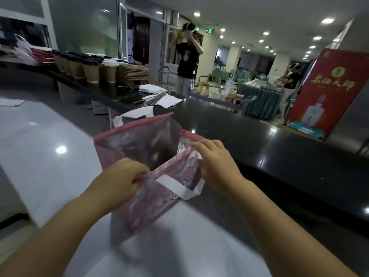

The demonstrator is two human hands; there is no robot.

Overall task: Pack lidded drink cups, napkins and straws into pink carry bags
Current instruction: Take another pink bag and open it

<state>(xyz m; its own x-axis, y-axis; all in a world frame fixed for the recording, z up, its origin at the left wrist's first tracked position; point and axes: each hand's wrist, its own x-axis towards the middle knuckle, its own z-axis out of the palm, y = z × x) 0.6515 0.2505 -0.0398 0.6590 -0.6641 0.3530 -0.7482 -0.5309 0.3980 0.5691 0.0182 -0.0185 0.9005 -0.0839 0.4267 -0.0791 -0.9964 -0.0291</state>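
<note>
A pink carry bag [139, 206] with white handles stands open on the counter in front of me, its silver lining showing. My left hand [117, 182] pinches the near rim of the bag at its left. My right hand [215, 166] grips the near rim at the right corner, spreading the mouth. Lidded brown drink cups [90, 71] stand in rows on the far left of the counter. White napkins [150, 89] lie in a loose pile further along. Nothing inside the bag can be made out.
A stack of brown trays [133, 72] sits beside the cups, and folded pink bags [42, 54] lie at the far left. The dark counter [259, 148] runs to the right. A person [187, 62] stands beyond it, near a red display stand [327, 92].
</note>
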